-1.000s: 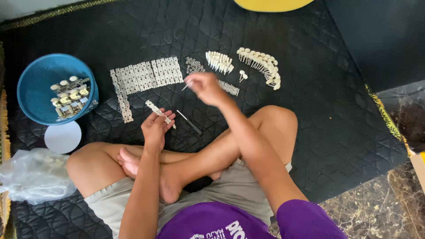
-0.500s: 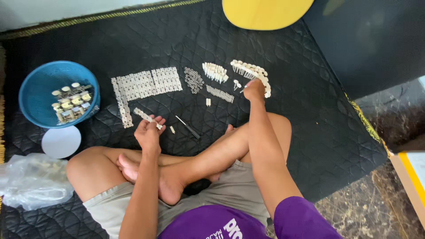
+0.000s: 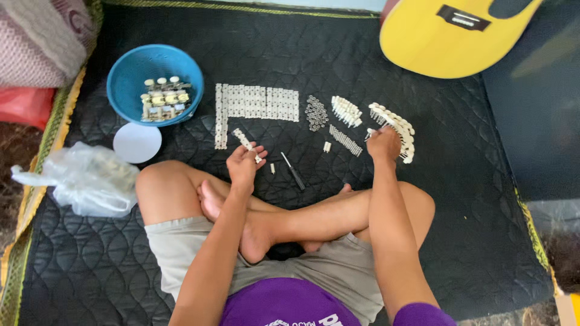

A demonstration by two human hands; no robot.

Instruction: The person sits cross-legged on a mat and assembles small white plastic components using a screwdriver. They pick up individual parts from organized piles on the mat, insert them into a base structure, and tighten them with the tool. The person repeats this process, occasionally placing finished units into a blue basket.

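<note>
I sit cross-legged on a black quilted mat [image 3: 423, 229]. My left hand [image 3: 243, 164] holds a narrow white strip of small parts [image 3: 244, 139] above the mat, in front of my knee. My right hand [image 3: 383, 143] reaches out to a curved row of cream-white parts [image 3: 400, 125], its fingers closed on one small white piece at the row's near end. Between the hands lie a small black-handled screwdriver [image 3: 294, 172], a tiny white piece [image 3: 272, 168] and a short ridged strip [image 3: 345, 140].
Flat white strips [image 3: 257, 102] lie in rows ahead, with a heap of small metal rings [image 3: 316, 113] and another white cluster [image 3: 346, 110]. A blue bowl [image 3: 130, 78] holds metal parts; a white lid [image 3: 137, 142] and a clear plastic bag [image 3: 84, 178] lie left. A yellow guitar body [image 3: 447, 39] rests far right.
My right hand went from the middle of the mat out to the curved row at the right and stays there. My left hand keeps holding the strip. The camera view has tilted up.
</note>
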